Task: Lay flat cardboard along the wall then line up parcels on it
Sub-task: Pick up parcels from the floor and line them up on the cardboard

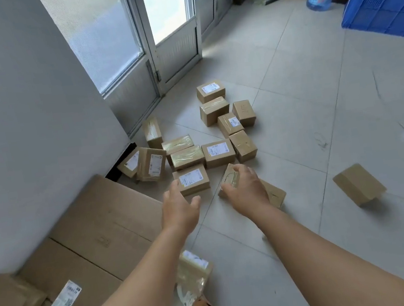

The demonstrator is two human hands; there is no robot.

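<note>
Tiled floor [297, 140] carries scattered parcels [217, 152]; cardboard [98, 233] lies along the wall [25, 124]. Left hand [179, 207] reaches spread and empty; right hand [245, 189] clasps a parcel [230, 178], probably for lining up.

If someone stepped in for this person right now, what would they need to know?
Left hand: open, reaching for a labelled parcel, not yet gripping.
Right hand: fingers curled over a taped parcel on the floor; whether the grip has closed is unclear.
Done: flat cardboard lies along the wall.
Left: no parcels are lined up on the part in front of the hands. Most sit in a loose pile by the door, one stray box to the right, another parcel under the left forearm. Move them all onto the cardboard in a row.
</note>
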